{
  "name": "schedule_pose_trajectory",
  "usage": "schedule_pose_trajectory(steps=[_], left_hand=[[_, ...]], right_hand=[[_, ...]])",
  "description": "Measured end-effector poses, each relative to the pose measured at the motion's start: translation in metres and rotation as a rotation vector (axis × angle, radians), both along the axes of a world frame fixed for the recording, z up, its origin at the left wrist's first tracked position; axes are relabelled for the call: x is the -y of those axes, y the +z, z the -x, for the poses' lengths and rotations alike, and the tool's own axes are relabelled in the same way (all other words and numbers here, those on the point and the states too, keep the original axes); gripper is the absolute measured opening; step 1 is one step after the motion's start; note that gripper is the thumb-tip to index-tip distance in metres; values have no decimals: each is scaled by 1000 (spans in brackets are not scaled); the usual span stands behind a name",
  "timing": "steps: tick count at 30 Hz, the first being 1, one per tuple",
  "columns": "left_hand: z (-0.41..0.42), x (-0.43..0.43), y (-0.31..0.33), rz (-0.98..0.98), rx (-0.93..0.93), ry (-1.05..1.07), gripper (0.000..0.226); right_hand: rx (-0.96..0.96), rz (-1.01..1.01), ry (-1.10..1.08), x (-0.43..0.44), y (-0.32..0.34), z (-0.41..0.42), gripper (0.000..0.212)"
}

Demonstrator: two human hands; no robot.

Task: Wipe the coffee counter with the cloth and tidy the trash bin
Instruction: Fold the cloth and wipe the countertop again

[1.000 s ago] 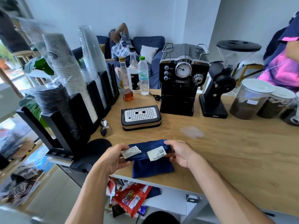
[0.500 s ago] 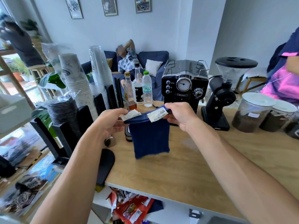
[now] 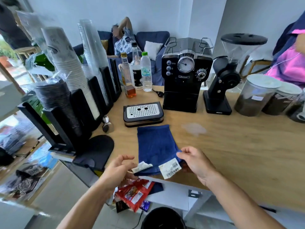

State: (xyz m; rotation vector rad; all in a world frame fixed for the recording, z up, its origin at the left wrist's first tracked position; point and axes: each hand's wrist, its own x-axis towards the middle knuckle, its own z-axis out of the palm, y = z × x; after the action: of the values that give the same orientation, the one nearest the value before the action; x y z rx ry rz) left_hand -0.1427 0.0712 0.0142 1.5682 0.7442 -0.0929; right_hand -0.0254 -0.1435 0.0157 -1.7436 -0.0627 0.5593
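A dark blue cloth (image 3: 156, 146) lies spread flat on the wooden counter (image 3: 239, 154), its near edge at the counter's front edge. Two white paper tags hang from that near edge. My left hand (image 3: 119, 169) pinches the cloth's near left corner by the small tag. My right hand (image 3: 194, 161) pinches the near right corner beside the barcode tag. A pale wet smear (image 3: 194, 128) sits on the counter to the right of the cloth. The rim of a black trash bin (image 3: 162, 218) shows below the counter edge.
Beyond the cloth sit a drip tray (image 3: 143, 111), a black espresso machine (image 3: 185, 75) and a grinder (image 3: 226, 76). Bottles (image 3: 146, 71) and cup stacks in black holders (image 3: 72, 103) line the left; coffee jars (image 3: 254, 95) the right. Red snack packets (image 3: 133, 194) lie under the counter. A person in pink stands at the right.
The cloth, held hanging in the air half a second ago, has come down and now lies spread flat on the counter. Both hands have dropped to the front edge.
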Motion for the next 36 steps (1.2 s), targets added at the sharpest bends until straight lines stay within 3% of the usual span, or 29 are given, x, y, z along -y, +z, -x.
schedule_pose_trajectory(steps=[3, 6, 9, 11, 14, 17, 21, 24, 29, 36], left_hand=[[16, 7, -14, 127, -14, -32, 8], [26, 4, -19, 266, 5, -65, 21], [33, -2, -17, 311, 112, -252, 31], [34, -4, -16, 185, 120, -358, 33], [37, -1, -27, -106, 94, -395, 17], [43, 0, -37, -171, 82, -450, 9], [41, -5, -41, -287, 101, -532, 15], [31, -5, -37, -462, 147, -481, 25], [3, -16, -32, -461, 230, -320, 4], [-50, -32, -30, -437, 219, -179, 26]], right_hand=[[28, 26, 10, 12, -15, 17, 15], [77, 19, 76, 24, -15, 21, 21], [8, -39, 175, 33, -12, 20, 30], [7, -68, 262, 38, -12, 19, 36], [-33, -39, 393, 46, -18, 27, 36], [-14, 87, 464, 54, -29, 33, 26], [28, 96, 384, 53, -31, 27, 9], [93, 111, 318, 42, -26, 14, 8], [176, 117, 223, 25, -21, -16, 12], [133, 57, 122, -11, -24, -62, 16]])
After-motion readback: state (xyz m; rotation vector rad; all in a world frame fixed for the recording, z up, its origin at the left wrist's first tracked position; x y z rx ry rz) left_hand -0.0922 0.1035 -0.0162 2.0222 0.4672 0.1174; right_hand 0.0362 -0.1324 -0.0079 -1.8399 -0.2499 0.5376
